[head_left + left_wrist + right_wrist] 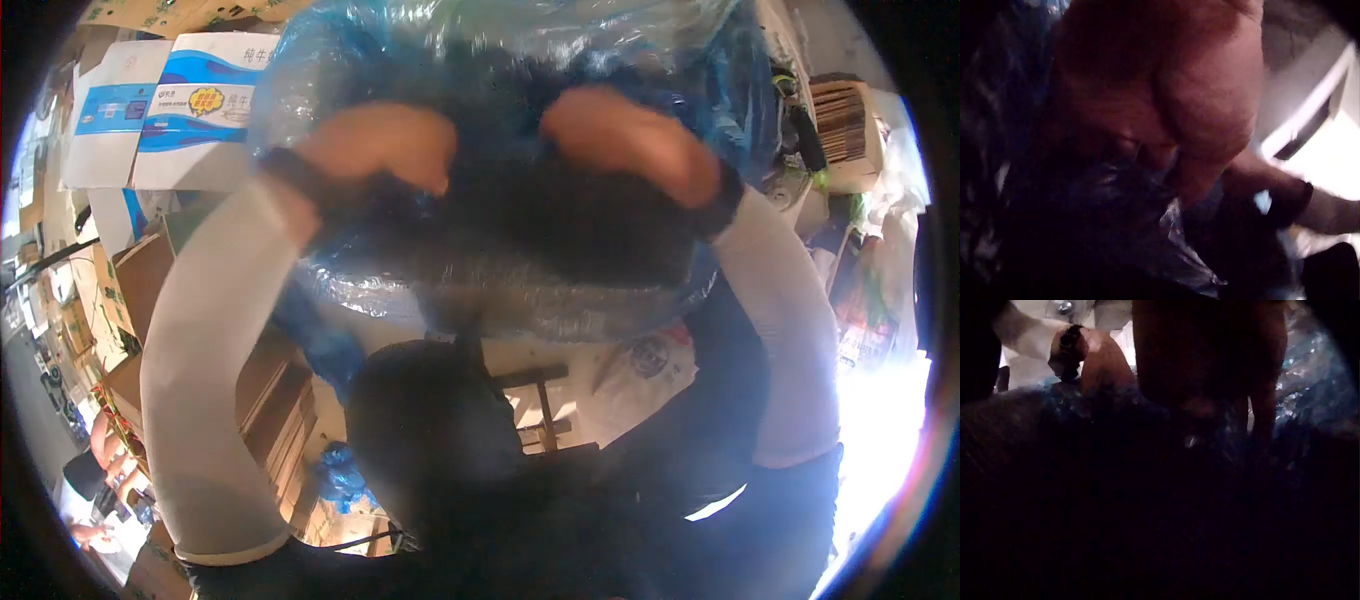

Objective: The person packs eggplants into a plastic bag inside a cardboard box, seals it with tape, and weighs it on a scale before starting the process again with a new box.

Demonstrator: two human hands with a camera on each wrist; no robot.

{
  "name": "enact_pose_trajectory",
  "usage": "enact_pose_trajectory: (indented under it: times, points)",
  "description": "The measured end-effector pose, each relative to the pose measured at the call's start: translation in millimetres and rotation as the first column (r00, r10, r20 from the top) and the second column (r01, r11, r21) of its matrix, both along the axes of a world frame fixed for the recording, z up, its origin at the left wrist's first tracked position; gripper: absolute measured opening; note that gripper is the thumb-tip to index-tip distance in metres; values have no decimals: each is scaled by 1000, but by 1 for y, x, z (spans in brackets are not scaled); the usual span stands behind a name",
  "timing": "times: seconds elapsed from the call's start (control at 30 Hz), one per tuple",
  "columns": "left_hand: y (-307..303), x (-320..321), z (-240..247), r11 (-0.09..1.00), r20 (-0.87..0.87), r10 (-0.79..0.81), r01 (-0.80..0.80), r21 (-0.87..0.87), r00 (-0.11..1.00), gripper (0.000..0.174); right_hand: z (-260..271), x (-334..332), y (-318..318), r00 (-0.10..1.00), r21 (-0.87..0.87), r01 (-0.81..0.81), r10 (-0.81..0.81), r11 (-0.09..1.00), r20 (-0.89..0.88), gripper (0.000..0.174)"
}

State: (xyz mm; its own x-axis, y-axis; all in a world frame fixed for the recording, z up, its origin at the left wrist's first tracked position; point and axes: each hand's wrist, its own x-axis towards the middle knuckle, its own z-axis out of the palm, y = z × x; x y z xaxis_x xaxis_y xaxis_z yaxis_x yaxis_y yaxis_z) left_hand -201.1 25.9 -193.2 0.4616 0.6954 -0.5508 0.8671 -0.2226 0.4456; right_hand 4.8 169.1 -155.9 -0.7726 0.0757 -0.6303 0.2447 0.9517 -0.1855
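A large blue translucent plastic bag (500,300) spreads in front of the body, crinkled and shiny, its middle in dark shadow. My left hand (385,140) grips the plastic on the left side. In the left wrist view, curled fingers of the left hand (1160,94) have film bunched right beneath them. On the right side my right hand (635,145) holds the bag, knuckles up and blurred. The right wrist view is very dark; there the right hand (1210,356) reaches down into the plastic, its fingertips mostly hidden. What the bag contains is lost in shadow.
White-and-blue cartons (200,105) stand at the back left. Flattened cardboard (275,410) leans below the left arm, near a small blue plastic bundle (345,475). A box of stacked brown cardboard (845,130) is at the right. Another person (100,490) shows at the lower left.
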Motion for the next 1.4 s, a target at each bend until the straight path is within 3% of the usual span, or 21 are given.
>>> enact_pose_trajectory:
  times: [0.03,0.1,0.13,0.23,0.3,0.4,0.47,0.5,0.57,0.63,0.73,0.9,1.0,1.07,1.1,1.17,1.2,1.23,1.27,1.33,1.4]
  points:
    - [7,16,-5,979,-190,-35,-4,-203,981,37,-19,9,0,986,-100,-161,164,982,28,17]
    - [11,32,4,972,-265,3,-64,-224,964,38,-73,50,-4,957,-110,-197,167,974,-237,18]
    - [12,38,6,958,-329,33,-124,-258,944,40,-68,55,-5,959,-106,-188,159,976,-236,18]
    - [20,39,5,978,-267,22,-77,-195,963,30,-34,48,-14,987,-199,-108,82,974,-135,16]
    - [11,40,13,979,-230,39,-83,-185,972,25,1,12,-28,956,-101,-96,120,990,268,17]
    - [8,59,53,989,-179,135,-145,-43,975,15,58,6,-31,992,-149,2,16,989,122,17]
    - [13,69,65,948,-139,99,-51,314,985,9,57,-13,-29,984,-129,14,9,991,175,18]
    - [18,69,59,948,-139,98,-50,314,985,9,55,-20,-26,973,-118,13,14,993,231,20]
    - [38,61,29,972,-377,-18,105,212,926,15,-16,-16,-13,998,19,8,-6,1000,-62,21]
    - [39,45,-24,972,-475,-25,132,193,880,25,-104,1,-2,953,414,-94,203,906,-227,42]
    - [24,29,-84,980,-571,13,104,172,821,45,-149,23,-17,978,538,97,19,837,-206,61]
    - [13,20,-95,972,-630,134,22,234,765,56,-160,22,-4,992,475,99,-51,874,-114,63]
    - [29,9,-121,998,-795,56,-67,19,603,58,-151,23,-2,986,498,149,-93,854,-135,56]
    - [10,-26,-188,862,-737,363,96,498,570,54,-146,21,4,982,541,144,-53,829,-180,52]
    - [16,-20,-162,859,-739,362,104,501,568,54,-140,18,7,990,515,95,-26,852,-140,46]
    - [23,1,-102,990,-784,28,94,109,620,44,-117,10,7,995,482,55,-8,875,-98,41]
    - [34,11,-68,990,-783,19,99,103,622,44,-84,-2,4,993,314,78,-48,946,-104,35]
    - [50,21,-32,995,-625,96,-93,37,775,38,-59,-11,0,991,137,102,-88,985,-104,29]
    - [59,30,-11,963,-445,206,-262,-68,871,33,-47,-15,-5,990,134,109,-96,985,-102,29]
    - [56,52,6,991,-431,64,-109,-80,900,30,-33,-15,-11,993,-1,105,-105,994,-54,23]
    - [45,60,-3,995,-439,-100,87,-49,893,27,-97,24,-9,985,-14,33,-35,999,-167,21]
